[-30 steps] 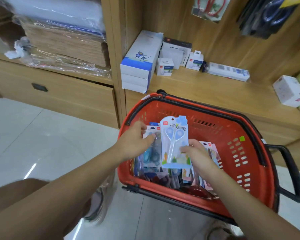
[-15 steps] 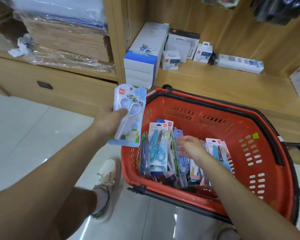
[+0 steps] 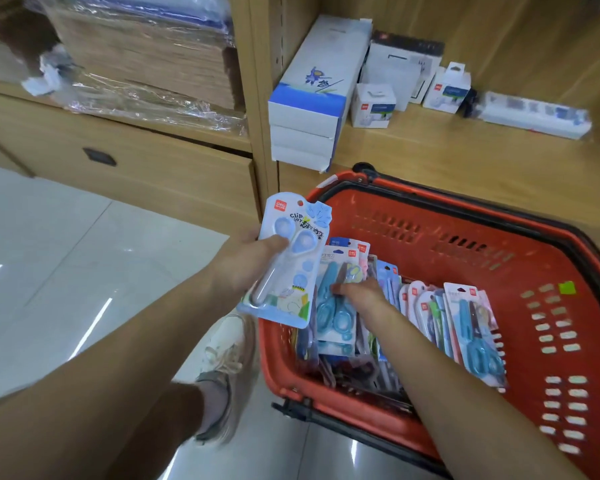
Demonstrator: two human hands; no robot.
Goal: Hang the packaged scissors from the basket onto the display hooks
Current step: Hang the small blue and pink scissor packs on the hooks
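**At the Basket's Left Rim, One Pack Is Up and a Hand Is In Among the Rest**

Above the left rim of the red basket (image 3: pixel 465 209), the left hand (image 3: pixel 246 268) holds one pack of scissors (image 3: pixel 288 261) upright. Its thumb is pressed across the clear blister and its fingers are hidden behind the card. The pack is pale blue, with white-and-blue scissors inside, and its lower corner overlaps the basket's edge.

The right hand (image 3: pixel 357 294) reaches down into the basket, well below the raised pack and apart from the other hand. Its thumb lies on the front of a blue-scissors pack (image 3: pixel 336 317) standing at the left end of the row. The fingers are buried among the neighbouring cards, so I cannot tell whether it has a real grip on any of them. More packs (image 3: pixel 475 334) stand on edge in a row toward the basket's right wall.

The basket sits on a glossy pale floor (image 3: pixel 66 254), close against a wooden shelf unit (image 3: pixel 465 157). A stack of long white-and-blue boxes (image 3: pixel 312 98) lies on that shelf, with smaller white boxes (image 3: pixel 373 105) beside it. A light shoe (image 3: pixel 229 362) is planted just left of the basket.
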